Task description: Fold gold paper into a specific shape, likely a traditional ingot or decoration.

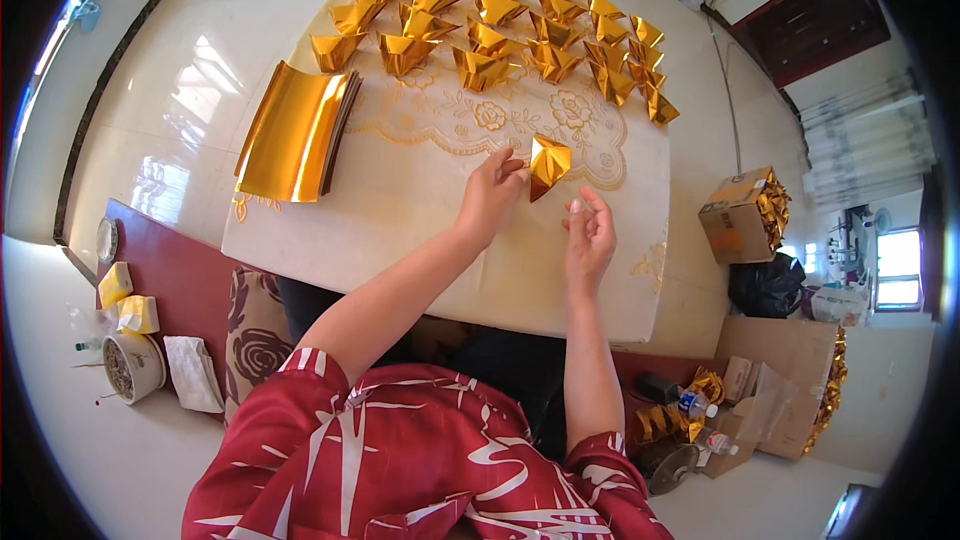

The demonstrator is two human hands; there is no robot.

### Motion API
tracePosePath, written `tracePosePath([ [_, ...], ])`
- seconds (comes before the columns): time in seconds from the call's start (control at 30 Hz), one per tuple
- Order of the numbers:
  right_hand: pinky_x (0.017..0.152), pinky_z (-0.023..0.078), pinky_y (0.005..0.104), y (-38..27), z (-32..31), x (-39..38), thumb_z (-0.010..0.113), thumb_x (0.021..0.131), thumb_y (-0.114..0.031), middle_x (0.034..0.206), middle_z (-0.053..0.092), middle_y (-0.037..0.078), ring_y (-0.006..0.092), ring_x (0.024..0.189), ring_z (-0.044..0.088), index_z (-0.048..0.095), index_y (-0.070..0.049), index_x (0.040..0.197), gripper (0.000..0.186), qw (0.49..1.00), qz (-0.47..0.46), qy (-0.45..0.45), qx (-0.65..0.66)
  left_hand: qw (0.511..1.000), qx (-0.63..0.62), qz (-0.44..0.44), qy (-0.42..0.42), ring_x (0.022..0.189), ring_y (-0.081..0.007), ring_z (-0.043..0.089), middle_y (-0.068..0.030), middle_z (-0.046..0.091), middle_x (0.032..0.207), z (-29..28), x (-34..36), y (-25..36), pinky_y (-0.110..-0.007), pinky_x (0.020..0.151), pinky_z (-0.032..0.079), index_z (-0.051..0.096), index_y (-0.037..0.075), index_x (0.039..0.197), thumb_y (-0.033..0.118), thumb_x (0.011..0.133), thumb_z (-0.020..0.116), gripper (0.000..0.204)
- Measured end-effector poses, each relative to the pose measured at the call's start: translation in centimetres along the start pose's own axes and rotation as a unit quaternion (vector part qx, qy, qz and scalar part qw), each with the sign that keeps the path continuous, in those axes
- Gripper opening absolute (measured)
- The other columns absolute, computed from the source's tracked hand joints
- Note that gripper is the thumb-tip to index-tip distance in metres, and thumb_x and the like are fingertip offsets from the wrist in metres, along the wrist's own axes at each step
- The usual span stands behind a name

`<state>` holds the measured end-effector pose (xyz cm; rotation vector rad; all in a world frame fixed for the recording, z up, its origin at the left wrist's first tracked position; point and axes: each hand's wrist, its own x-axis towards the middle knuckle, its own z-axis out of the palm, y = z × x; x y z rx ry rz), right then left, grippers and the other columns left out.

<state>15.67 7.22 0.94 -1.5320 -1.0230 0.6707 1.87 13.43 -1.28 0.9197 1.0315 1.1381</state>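
A small folded gold foil paper piece [549, 166] is at the middle of the cloth-covered table, with creased, pointed faces. At its left edge, the fingertips of my left hand [490, 198] pinch it. My right hand [589, 240] is just below and to the right of the piece, apart from it, fingers spread and holding nothing. A curved stack of gold foil sheets [288, 135] lies at the table's left side. Rows of finished-looking boat-shaped gold foil pieces [405, 53] stand along the far side.
The pale table [400, 240] has an embroidered cloth. To the right, a cardboard box [740, 215] holds gold pieces, beside a black bag [768, 285]. A larger box [775, 360] and bottles [697, 405] are at the lower right. A pot [133, 365] and white cloth [193, 373] sit left.
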Motion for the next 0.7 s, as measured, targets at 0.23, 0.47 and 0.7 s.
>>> tracePosePath([
  [0.23, 0.065, 0.049, 0.0241, 0.9, 0.4, 3.9, 0.069, 0.094, -0.029, 0.081, 0.062, 0.002, 0.0080, 0.070, 0.056, 0.065, 0.001, 0.102, 0.031, 0.998, -0.039, 0.019, -0.055, 0.988, 0.105, -0.114, 0.007, 0.059, -0.0096, 0.054, -0.0026, 0.067, 0.078, 0.7, 0.8, 1.6, -0.025, 0.051, 0.045, 0.069, -0.002, 0.096, 0.018, 0.089, 0.072, 0.022],
  [0.47, 0.064, 0.048, 0.0262, 1.5, 0.5, 4.9, 0.072, 0.091, -0.026, 0.079, 0.065, 0.003, 0.0094, 0.065, 0.054, 0.068, 0.001, 0.093, 0.027, 0.994, -0.019, 0.011, -0.108, 0.984, 0.168, -0.066, 0.008, 0.061, -0.0164, 0.063, -0.0100, 0.070, 0.072, 1.1, 1.6, -0.1, -0.033, 0.059, 0.050, 0.072, 0.001, 0.083, 0.019, 0.083, 0.073, 0.018],
  [0.7, 0.064, 0.049, 0.0274, 1.7, 0.4, 5.3, 0.071, 0.091, -0.025, 0.081, 0.068, 0.005, 0.0105, 0.066, 0.056, 0.068, 0.000, 0.094, 0.025, 0.993, -0.007, 0.010, -0.118, 0.953, 0.298, -0.049, 0.004, 0.071, -0.0248, 0.069, -0.0143, 0.072, 0.077, 1.4, 1.5, 0.7, -0.039, 0.067, 0.053, 0.073, 0.004, 0.083, 0.023, 0.079, 0.073, 0.019],
])
